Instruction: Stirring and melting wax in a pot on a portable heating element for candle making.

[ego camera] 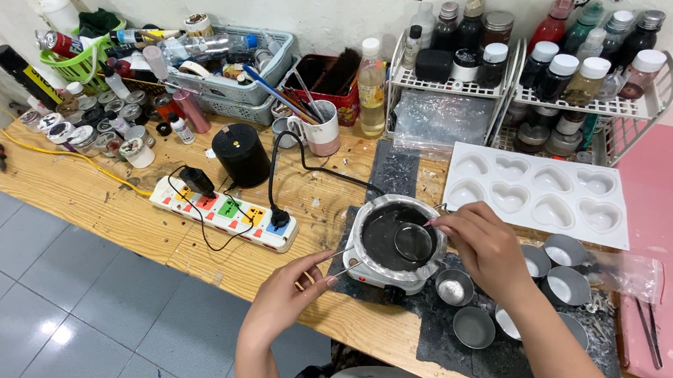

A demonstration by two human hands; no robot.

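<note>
A small white electric hot plate (362,258) with a dark round top stands near the table's front edge. On it rests a little round metal pan (414,243) with a thin wire handle (343,261) reaching left. My left hand (285,294) pinches the end of that handle. My right hand (487,248) hovers over the right side of the hot plate, fingers closed on a thin stick (433,219) whose tip is just above the pan's rim. What is in the pan cannot be made out.
Several small metal cups (474,327) sit on a dark mat right of the hot plate. Behind lie a white heart-shaped mould (481,158), a wire rack of bottles (532,76), a mug of tools (324,127), a power strip (224,212), a black cylinder (242,154) and baskets (235,87).
</note>
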